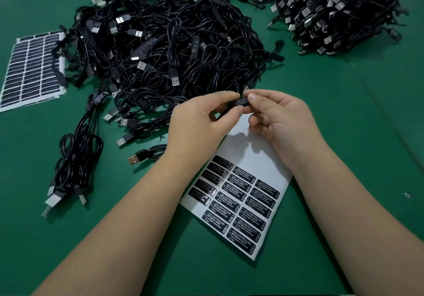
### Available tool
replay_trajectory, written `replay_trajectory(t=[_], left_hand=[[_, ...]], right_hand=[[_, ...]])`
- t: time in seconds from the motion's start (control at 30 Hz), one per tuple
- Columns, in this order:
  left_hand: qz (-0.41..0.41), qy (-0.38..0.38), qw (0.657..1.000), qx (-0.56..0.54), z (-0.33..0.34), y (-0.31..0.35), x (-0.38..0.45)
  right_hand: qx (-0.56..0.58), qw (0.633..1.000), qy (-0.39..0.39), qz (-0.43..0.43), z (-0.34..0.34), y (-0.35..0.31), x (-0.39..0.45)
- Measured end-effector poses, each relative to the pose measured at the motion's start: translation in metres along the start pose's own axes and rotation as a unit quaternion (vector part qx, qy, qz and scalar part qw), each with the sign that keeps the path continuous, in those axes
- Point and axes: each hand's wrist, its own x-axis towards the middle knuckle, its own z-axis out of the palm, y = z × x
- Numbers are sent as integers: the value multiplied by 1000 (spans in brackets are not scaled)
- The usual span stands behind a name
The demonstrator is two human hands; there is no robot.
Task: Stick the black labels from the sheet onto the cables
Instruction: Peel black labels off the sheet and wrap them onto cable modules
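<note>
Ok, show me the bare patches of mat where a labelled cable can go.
Bare green mat lies right of the right hand, below the stacked USB cables. Another patch sits front left, between the small cable bundle and the left forearm. Crowded: the big cable pile, the used label sheet and the label sheet.

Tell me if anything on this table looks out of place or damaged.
Nothing looks damaged. One oddity: the spare label sheet at far left is partly buried under the edge of the cable pile. Both hands, left and right, pinch a labelled cable piece above the working sheet.
</note>
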Motion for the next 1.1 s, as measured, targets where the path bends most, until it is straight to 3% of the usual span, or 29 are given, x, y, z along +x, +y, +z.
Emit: replay_trajectory(t=[0.17,0.37,0.6,0.87,1.1], left_hand=[[28,-7,999,18,0,1,0],[6,-39,999,36,-2,-3,4],[-14,-50,998,28,-2,-1,2],[-80,-80,993,-46,-3,-1,5],[42,-130,975,177,-9,-2,3]], right_hand=[[-12,1000,7,4,1,0,0],[28,999,38,11,2,0,3],[-178,980,29,-79,-1,7,0],[-192,977,1,-95,0,6,-2],[-60,998,12,-25,1,4,0]])
